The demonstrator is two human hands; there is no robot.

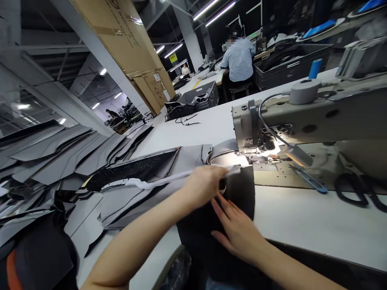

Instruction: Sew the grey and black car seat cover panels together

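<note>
My left hand (203,184) is closed, pinching a white strip (160,181) against the top edge of a dark grey fabric piece (240,189) lying in front of the sewing machine (305,117). My right hand (237,229) lies flat on the lower part of that same piece, fingers stretched out toward the left hand. The strip trails off to the left over other grey panels. The piece's far edge sits near the needle area (266,155), lit by the machine's lamp (298,155).
A thick stack of grey cut panels (54,157) fills the left side. Black scissors (358,189) and a blue tool (310,179) rest on the machine bed. Black bins (196,100) stand further along the white table. A person in a light blue shirt (240,60) sits beyond. Cardboard boxes (127,36) lean overhead.
</note>
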